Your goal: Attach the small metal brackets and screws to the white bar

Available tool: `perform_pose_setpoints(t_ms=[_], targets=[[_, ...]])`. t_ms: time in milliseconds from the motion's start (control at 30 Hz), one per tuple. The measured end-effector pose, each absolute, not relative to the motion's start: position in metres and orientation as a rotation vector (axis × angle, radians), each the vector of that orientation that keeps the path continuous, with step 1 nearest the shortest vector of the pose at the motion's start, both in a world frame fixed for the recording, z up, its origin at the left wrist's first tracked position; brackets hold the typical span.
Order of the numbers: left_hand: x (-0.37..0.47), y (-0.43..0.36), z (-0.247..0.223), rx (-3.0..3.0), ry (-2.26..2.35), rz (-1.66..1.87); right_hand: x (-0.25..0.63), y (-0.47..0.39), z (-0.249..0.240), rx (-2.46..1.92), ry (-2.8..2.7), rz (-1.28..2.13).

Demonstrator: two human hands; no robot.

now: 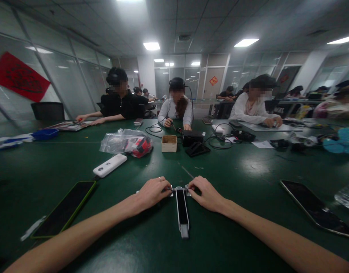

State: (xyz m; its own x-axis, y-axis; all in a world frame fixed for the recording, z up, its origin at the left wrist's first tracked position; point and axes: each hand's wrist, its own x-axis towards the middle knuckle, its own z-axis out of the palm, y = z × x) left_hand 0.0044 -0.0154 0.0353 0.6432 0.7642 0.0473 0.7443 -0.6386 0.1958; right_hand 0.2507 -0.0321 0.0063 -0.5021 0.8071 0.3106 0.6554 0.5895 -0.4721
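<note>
A slim device with a black face and white edges (182, 208) lies on the green table, its grey end toward me. Small metal pieces sit at both sides of its far end. My left hand (155, 192) pinches the left metal piece (172, 191) between thumb and fingers. On the other side, my right hand (205, 192) has its thumb and fingers closed on the right metal piece (187, 190). Both palms are turned down, and the fingertips partly hide the pieces.
Phones lie left (65, 208) and right (316, 208) on the green table (129, 242). Beyond are a white power bank (110, 165), a plastic bag (126, 142), a small box (169, 144) and a black stand (197, 149). Several people work across the table.
</note>
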Motion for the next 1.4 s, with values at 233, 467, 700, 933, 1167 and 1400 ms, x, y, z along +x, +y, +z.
perform_pose_setpoints(t_ms=[233, 467, 700, 933, 1167, 1400], targets=[[0.0050, -0.0167, 0.0382, 2.724, 1.236, 0.146, 0.2505, -0.0334, 0.0080, -1.170, -2.317, 0.419], [0.0053, -0.0166, 0.0362, 2.685, 1.274, 0.215, 0.2501, -0.0337, 0.0084, -1.158, -2.309, 0.411], [0.0067, -0.0180, 0.0387, 2.668, 1.260, 0.276, 0.2510, -0.0300, 0.0020, -1.120, -2.307, 0.374], [0.0069, -0.0164, 0.0355, 2.660, 1.342, 0.207, 0.2513, -0.0304, 0.0027, -1.134, -2.301, 0.398], [0.0065, -0.0179, 0.0404, 2.677, 1.290, 0.224, 0.2525, -0.0309, 0.0034, -1.159, -2.303, 0.426], [0.0089, -0.0204, 0.0437, 2.665, 1.327, 0.178, 0.2509, -0.0314, 0.0047, -1.161, -2.295, 0.411]])
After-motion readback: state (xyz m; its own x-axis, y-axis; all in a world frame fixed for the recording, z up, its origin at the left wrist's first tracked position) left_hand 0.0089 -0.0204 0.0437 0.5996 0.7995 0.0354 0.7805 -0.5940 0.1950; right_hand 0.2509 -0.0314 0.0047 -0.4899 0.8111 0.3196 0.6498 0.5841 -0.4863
